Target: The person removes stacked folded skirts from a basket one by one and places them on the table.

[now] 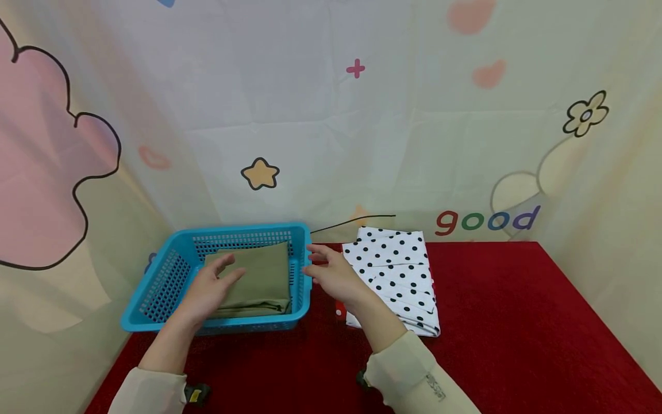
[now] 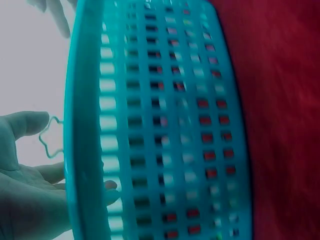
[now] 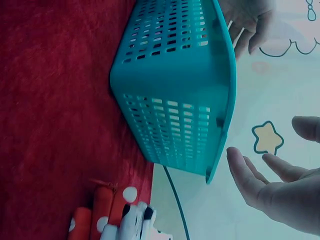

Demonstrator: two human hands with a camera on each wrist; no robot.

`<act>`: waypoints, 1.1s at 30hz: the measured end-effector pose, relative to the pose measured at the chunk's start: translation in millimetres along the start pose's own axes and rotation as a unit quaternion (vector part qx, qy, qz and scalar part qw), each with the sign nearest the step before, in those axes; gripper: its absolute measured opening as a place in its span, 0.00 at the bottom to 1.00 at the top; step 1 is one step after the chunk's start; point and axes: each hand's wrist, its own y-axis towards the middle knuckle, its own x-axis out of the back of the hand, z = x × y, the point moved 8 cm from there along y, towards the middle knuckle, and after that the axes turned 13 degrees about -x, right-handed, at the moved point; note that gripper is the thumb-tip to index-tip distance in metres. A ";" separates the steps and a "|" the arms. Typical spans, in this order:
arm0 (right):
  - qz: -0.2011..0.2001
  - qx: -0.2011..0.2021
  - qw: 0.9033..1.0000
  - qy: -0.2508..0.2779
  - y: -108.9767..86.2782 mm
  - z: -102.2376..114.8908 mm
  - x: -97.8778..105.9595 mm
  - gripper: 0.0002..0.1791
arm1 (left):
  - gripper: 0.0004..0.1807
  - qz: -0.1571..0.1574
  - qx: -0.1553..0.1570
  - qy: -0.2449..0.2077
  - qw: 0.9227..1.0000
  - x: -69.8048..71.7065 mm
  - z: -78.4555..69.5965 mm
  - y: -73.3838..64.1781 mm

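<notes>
A folded olive-green cloth (image 1: 261,273) lies inside the blue plastic basket (image 1: 258,326) on the left of the table. My left hand (image 1: 209,286) is over the basket's front left part, fingers apart and relaxed, overlapping the olive cloth in the head view. Near the basket's right rim is my right hand (image 1: 336,276), its fingers loosely spread and pointing left. Neither hand grips anything. In the right wrist view the right hand (image 3: 282,187) shows beside the basket rim with nothing between thumb and fingers. The left wrist view has the left hand (image 2: 30,185) partly behind the basket wall.
Right of the basket lies a folded white cloth with black dots (image 1: 398,276); a red cloth with white dots (image 1: 339,310) peeks out from under it. A dark red cover (image 1: 496,322) spreads over the table. A printed curtain (image 1: 310,115) hangs behind.
</notes>
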 end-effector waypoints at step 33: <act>0.017 -0.125 0.991 0.049 30.3 -11.8 -85.2 0.50 | 0.46 0.052 0.106 0.107 0.987 43.1 81.9 0.8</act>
